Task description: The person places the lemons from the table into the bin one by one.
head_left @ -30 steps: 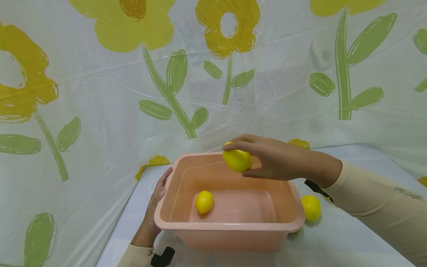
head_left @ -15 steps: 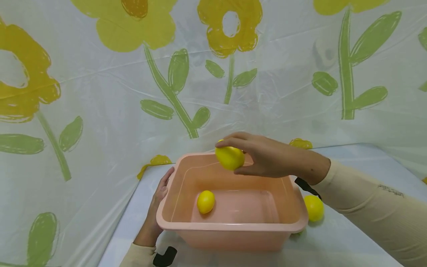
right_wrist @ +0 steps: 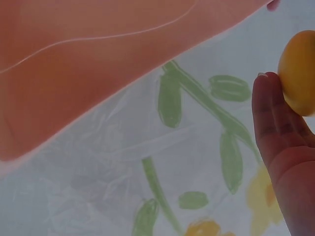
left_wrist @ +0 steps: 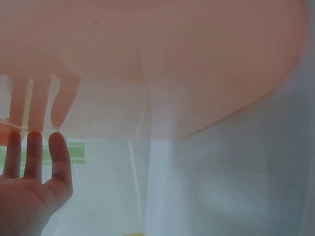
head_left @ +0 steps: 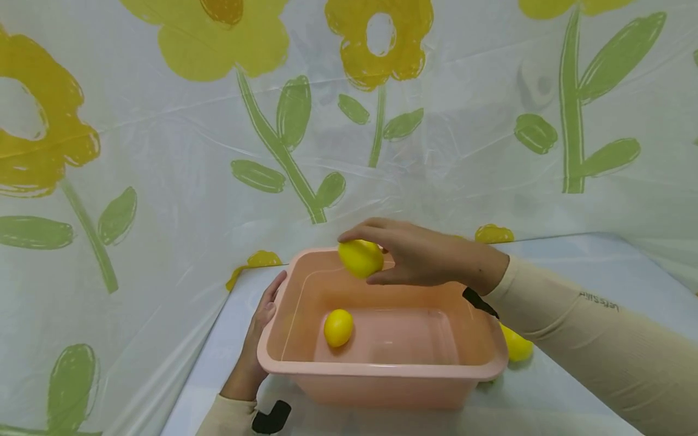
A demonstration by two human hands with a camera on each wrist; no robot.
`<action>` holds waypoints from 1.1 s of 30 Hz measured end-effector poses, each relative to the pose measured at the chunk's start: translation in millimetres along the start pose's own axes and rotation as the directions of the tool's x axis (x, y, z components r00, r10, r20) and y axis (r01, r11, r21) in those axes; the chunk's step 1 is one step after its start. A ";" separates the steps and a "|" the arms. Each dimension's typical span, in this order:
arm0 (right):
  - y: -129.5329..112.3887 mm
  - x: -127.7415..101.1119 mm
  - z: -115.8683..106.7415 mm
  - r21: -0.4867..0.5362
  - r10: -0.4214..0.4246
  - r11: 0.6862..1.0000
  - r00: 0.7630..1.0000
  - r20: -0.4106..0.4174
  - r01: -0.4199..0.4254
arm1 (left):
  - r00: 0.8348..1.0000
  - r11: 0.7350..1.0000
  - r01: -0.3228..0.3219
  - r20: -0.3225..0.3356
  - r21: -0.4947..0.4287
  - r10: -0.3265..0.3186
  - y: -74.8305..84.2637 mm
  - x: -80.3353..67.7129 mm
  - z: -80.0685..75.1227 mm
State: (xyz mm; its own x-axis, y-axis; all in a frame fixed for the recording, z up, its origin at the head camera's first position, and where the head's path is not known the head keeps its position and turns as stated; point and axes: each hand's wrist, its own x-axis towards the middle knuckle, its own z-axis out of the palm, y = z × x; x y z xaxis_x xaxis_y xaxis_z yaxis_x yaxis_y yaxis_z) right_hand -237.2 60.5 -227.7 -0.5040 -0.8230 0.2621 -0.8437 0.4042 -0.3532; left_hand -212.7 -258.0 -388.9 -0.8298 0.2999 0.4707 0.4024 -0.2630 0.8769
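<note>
Glossy plastic curtain (head_left: 469, 121) printed with yellow flowers and green leaves, pale blue table (head_left: 572, 260), soft even light

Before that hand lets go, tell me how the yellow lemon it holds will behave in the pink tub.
The lemon, pinched by the right hand, looks smooth and egg-shaped, so it will probably roll. The tub has a flat floor and tall walls, which should contain it. It may bump the other lemon.
</note>
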 end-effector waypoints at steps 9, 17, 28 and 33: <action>3.8 17.2 13.6 0.003 0.059 0.998 0.997 0.059 -0.059 | 1.000 1.000 -0.005 -0.012 0.002 0.005 0.1 0.8 -1.9; 6.2 29.1 27.5 0.012 0.067 0.998 0.989 0.133 -0.070 | 0.995 0.996 0.074 -0.065 -0.041 -0.076 3.5 -2.9 3.1; 12.0 45.2 43.5 0.000 0.103 0.994 0.966 0.239 -0.106 | 0.991 0.995 0.101 -0.086 -0.010 -0.102 6.3 -4.0 4.3; 13.6 49.3 49.3 -0.024 0.110 0.994 0.955 0.275 -0.108 | 0.999 0.999 0.033 -0.036 -0.028 -0.034 2.8 -1.7 1.8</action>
State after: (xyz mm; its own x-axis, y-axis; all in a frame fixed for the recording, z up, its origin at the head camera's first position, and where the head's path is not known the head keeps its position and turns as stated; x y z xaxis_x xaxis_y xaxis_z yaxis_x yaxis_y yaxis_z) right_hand -264.4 5.7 -263.9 -0.5237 -0.8512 -0.0352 -0.7886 0.5000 -0.3580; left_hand -209.5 -257.7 -387.1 -0.8564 0.2757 0.4365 0.3634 -0.2786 0.8890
